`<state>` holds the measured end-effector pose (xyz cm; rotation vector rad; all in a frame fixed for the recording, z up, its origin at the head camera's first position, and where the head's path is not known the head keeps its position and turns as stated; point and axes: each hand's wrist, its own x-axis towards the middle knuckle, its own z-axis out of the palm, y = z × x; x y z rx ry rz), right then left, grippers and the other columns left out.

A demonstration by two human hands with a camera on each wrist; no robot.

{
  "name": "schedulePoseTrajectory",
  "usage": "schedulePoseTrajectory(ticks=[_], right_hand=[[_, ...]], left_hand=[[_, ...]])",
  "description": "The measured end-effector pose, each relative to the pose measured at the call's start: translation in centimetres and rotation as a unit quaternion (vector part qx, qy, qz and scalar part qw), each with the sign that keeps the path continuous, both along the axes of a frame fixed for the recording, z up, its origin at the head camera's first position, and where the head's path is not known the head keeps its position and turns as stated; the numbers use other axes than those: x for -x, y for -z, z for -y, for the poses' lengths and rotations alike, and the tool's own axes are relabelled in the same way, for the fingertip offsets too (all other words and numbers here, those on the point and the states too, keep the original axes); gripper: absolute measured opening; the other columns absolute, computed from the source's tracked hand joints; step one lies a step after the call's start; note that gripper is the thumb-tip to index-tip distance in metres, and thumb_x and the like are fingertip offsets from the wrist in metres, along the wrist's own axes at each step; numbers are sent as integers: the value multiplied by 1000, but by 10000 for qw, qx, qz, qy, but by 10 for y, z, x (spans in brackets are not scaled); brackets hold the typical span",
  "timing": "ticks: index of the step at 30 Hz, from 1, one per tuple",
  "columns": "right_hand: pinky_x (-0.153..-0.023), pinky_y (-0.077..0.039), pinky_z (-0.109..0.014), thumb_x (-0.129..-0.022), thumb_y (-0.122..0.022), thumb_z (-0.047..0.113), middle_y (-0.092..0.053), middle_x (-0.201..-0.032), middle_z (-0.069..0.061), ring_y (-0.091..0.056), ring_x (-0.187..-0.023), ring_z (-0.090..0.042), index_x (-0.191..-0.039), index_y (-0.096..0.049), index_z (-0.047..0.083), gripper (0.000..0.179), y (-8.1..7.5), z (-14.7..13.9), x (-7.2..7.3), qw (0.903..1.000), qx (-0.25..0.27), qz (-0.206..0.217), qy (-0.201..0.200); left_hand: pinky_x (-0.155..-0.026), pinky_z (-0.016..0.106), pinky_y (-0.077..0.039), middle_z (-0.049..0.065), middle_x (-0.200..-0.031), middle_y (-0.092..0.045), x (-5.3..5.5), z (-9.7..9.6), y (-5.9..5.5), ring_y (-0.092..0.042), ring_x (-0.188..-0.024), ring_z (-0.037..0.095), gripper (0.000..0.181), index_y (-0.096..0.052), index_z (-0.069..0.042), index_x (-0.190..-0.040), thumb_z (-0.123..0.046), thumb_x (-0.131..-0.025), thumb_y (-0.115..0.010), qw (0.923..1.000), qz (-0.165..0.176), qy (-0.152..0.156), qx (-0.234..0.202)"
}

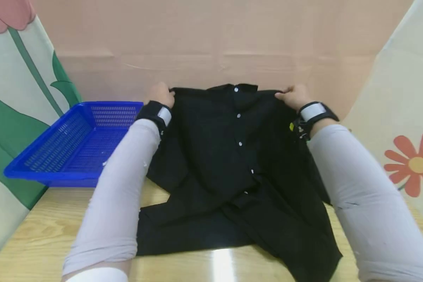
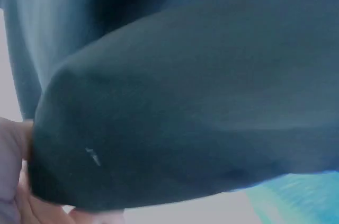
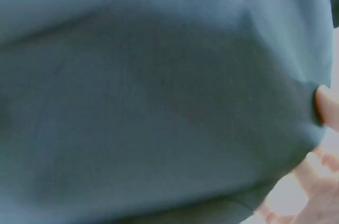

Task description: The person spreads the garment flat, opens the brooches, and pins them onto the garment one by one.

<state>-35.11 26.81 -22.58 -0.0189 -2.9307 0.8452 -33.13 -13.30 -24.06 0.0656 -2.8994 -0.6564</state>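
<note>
A black button-up shirt (image 1: 211, 141) with white buttons is held up by its shoulders, collar at the top, its lower part draping onto the table. My left hand (image 1: 161, 95) pinches the shoulder on the left. At the opposite shoulder, my right hand (image 1: 295, 96) grips the cloth between thumb and fingers. Dark fabric (image 2: 185, 97) fills most of the left wrist view, with the left thumb and fingers at its edge. In the right wrist view, the right thumb (image 3: 327, 108) presses on the cloth (image 3: 159, 113), and the other fingers lie behind it.
A blue plastic basket (image 1: 74, 174) with slotted walls stands on the left of the wooden table (image 1: 56, 219), beside the left forearm. A plain pinkish backdrop (image 1: 211, 35) rises behind the table. Flower-printed cloths flank it, one with a red flower (image 1: 418, 165) at right.
</note>
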Motion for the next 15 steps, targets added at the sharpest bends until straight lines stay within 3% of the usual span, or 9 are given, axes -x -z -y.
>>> schedulePoseTrajectory(ticks=[3, 4, 6, 8, 10, 12, 15], right_hand=[[-93, -48, -54, -99, -53, 30, -54, -126, -32, -54, -111, -45, -130, -51, -12, 52, 54, -1, 17, 9977, -490, 388, -259], [-97, -45, -57, -99, -54, 28, -53, -128, -34, -53, -115, -47, -133, -48, -13, 53, 69, -3, 19, 9962, -588, 483, -425], [-101, -42, -60, -99, -54, 26, -48, -134, -37, -49, -122, -51, -138, -42, -13, 56, 88, -8, 14, 9916, -766, 641, -828], [-102, -40, -63, -99, -54, 24, -45, -137, -38, -46, -125, -53, -139, -39, -11, 55, 91, -12, -1, 9863, -928, 649, -1202], [-105, -37, -65, -99, -55, 20, -43, -140, -39, -42, -128, -55, -137, -41, -11, 51, 84, -12, -20, 9826, -1024, 443, -1487], [-107, -35, -65, -99, -57, 17, -45, -140, -37, -41, -130, -55, -134, -46, -10, 46, 74, -11, -42, 9783, -1140, 186, -1721], [-99, -43, -60, -96, -62, 15, -60, -123, -31, -55, -117, -48, -121, -58, -8, 34, 67, -8, -74, 9685, -1362, -393, -2049]], left_hand=[[-111, 64, -32, 18, -150, -49, 10, -4, 55, -40, -140, 41, 49, -56, -7, -138, -37, -100, -55, 9957, 820, -341, 267], [-111, 66, -29, 18, -152, -45, 7, -5, 69, -35, -143, 43, 53, -53, -8, -140, -39, -98, -57, 9946, 927, -283, 373], [-113, 64, -30, 21, -150, -45, -8, -5, 86, -36, -141, 44, 54, -50, -5, -141, -36, -98, -59, 9936, 978, 194, 536], [-114, 59, -32, 24, -146, -49, -25, -2, 89, -42, -137, 44, 54, -48, -1, -140, -32, -98, -59, 9923, 761, 744, 628], [-113, 54, -37, 24, -139, -55, -49, 2, 83, -49, -131, 41, 51, -49, 1, -138, -28, -97, -60, 9882, 392, 1296, 720], [-103, 51, -45, 21, -126, -62, -74, 5, 76, -59, -118, 37, 41, -55, -1, -130, -27, -97, -60, 9815, 173, 1744, 770], [-78, 42, -54, 9, -98, -68, -123, 6, 68, -64, -89, 26, 20, -64, -9, -105, -27, -96, -65, 9687, -53, 2381, 694]])
